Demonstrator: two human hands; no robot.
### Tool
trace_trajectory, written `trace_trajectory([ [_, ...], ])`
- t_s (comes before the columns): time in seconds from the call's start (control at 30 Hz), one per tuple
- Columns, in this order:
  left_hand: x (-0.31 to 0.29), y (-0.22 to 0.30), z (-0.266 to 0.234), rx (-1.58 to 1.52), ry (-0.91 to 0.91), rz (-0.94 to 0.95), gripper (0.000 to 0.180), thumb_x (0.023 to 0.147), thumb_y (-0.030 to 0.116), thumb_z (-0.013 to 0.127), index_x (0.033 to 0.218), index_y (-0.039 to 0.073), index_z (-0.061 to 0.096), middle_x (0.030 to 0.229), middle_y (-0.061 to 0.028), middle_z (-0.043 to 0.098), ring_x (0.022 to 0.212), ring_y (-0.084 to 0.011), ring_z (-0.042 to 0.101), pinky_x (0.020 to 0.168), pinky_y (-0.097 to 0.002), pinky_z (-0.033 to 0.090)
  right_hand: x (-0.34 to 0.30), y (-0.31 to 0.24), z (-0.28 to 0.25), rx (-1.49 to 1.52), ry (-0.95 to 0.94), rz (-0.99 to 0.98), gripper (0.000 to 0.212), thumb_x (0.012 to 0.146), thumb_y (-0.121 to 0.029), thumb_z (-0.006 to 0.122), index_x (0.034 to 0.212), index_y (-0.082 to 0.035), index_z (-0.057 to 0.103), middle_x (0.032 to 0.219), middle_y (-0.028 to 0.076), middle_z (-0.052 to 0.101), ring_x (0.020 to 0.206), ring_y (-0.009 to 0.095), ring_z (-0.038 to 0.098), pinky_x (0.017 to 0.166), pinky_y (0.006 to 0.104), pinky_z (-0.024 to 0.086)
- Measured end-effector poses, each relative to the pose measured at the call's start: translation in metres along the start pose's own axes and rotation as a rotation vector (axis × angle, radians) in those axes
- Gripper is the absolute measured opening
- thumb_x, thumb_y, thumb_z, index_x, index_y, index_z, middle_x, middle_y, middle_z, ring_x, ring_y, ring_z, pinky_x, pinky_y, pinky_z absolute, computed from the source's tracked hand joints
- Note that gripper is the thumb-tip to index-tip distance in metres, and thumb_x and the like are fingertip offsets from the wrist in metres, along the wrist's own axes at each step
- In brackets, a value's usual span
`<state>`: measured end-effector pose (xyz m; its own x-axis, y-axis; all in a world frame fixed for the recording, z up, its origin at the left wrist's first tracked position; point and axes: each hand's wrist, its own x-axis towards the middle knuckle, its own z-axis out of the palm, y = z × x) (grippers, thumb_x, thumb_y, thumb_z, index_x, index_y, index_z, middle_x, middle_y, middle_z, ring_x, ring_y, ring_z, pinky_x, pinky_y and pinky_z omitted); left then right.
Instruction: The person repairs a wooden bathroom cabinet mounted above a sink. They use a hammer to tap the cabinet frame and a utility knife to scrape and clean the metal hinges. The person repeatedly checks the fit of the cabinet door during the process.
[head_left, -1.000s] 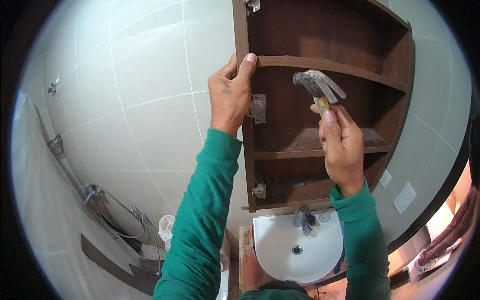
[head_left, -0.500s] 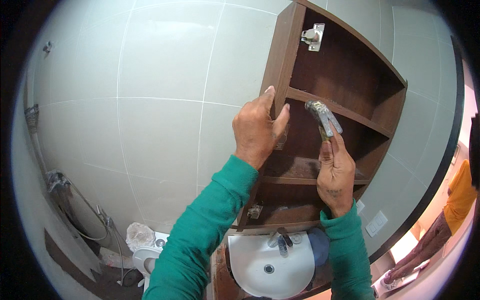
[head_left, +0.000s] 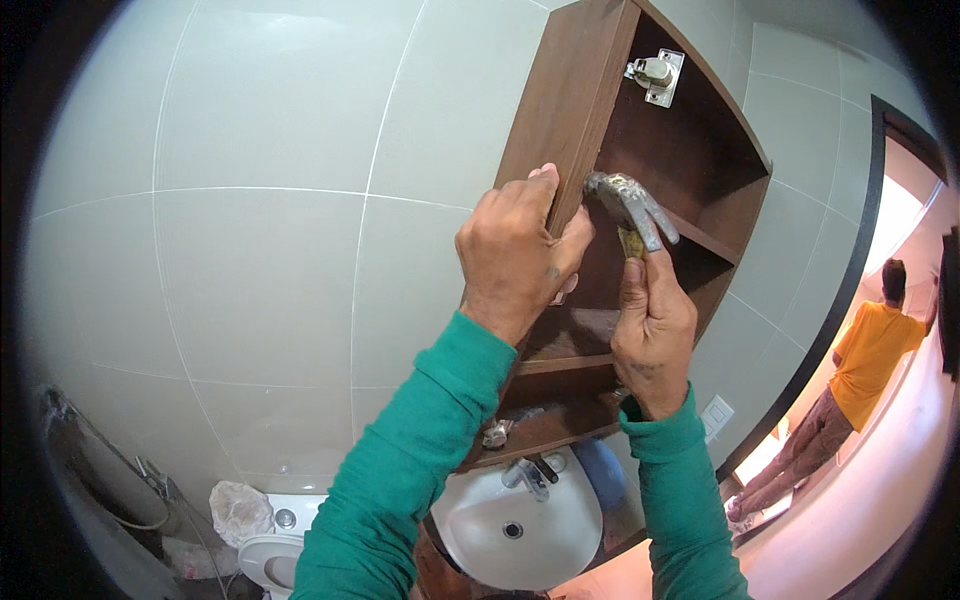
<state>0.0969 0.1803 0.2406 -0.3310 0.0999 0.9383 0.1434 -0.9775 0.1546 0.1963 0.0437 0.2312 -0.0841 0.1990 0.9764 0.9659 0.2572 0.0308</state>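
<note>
One claw hammer [head_left: 628, 208] is raised before a brown wooden cabinet [head_left: 556, 112], near its left front edge. Its head is scuffed grey metal with pale, yellowish smears; the bit of handle showing is yellow. The blunt face points up and left toward that edge, the split claw down and right, while the handle's long axis runs nearly upright into the right hand [head_left: 655, 345], whose fingers are closed around it. The left hand [head_left: 515, 258] lies against the cabinet's side, fingers slightly bent; whether they grip, I cannot tell.
</note>
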Motion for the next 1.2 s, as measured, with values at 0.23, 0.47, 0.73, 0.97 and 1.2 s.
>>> trace_trajectory([
  [0.23, 0.000, -0.006, 0.000, -0.012, 0.025, 0.011, 0.044, 0.078, 0.027, 0.088, 0.113, 0.001, 0.080, 0.095, -0.0153, 0.079, 0.082, -0.0322, 0.076, 0.074, -0.0412, 0.061, -0.007, -0.014, -0.003, -0.043, 0.020, 0.064, 0.033, 0.107, -0.007, 0.062, 0.138, 0.005, 0.065, 0.117, 0.029, 0.074, 0.107, 0.038, 0.077, 0.089, 0.0410, 0.059],
  [0.47, 0.001, -0.002, 0.000, -0.010, 0.020, 0.017, 0.044, 0.078, 0.027, 0.088, 0.112, 0.001, 0.080, 0.092, -0.0151, 0.078, 0.080, -0.0318, 0.076, 0.071, -0.0412, 0.060, -0.009, -0.003, 0.000, -0.036, 0.060, 0.073, 0.034, 0.107, -0.007, 0.061, 0.139, 0.004, 0.064, 0.117, 0.028, 0.073, 0.104, 0.035, 0.076, 0.089, 0.0395, 0.058],
  [0.73, 0.002, -0.002, 0.001, 0.027, 0.019, 0.063, 0.044, 0.080, 0.028, 0.086, 0.113, 0.000, 0.079, 0.088, -0.0152, 0.076, 0.077, -0.0318, 0.075, 0.070, -0.0418, 0.060, -0.008, -0.007, -0.001, 0.013, 0.044, 0.118, 0.035, 0.108, -0.009, 0.061, 0.141, 0.004, 0.064, 0.118, 0.028, 0.074, 0.104, 0.032, 0.077, 0.089, 0.0393, 0.058],
  [0.97, 0.005, 0.005, 0.001, 0.048, -0.009, 0.048, 0.043, 0.081, 0.029, 0.086, 0.113, 0.001, 0.079, 0.090, -0.0164, 0.076, 0.079, -0.0311, 0.076, 0.069, -0.0419, 0.060, -0.006, -0.010, -0.003, 0.048, 0.028, 0.142, 0.038, 0.111, -0.017, 0.060, 0.143, 0.004, 0.062, 0.118, 0.027, 0.075, 0.102, 0.026, 0.075, 0.086, 0.0380, 0.058],
  [1.2, 0.001, 0.011, -0.007, 0.108, 0.037, 0.078, 0.041, 0.086, 0.030, 0.085, 0.113, 0.001, 0.076, 0.099, -0.0167, 0.078, 0.086, -0.0329, 0.077, 0.075, -0.0418, 0.062, -0.029, 0.002, -0.008, 0.364, 0.063, 0.359, 0.046, 0.116, -0.028, 0.051, 0.154, -0.002, 0.055, 0.082, -0.002, 0.056, 0.069, 0.005, 0.047, 0.058, 0.0206, 0.040],
])
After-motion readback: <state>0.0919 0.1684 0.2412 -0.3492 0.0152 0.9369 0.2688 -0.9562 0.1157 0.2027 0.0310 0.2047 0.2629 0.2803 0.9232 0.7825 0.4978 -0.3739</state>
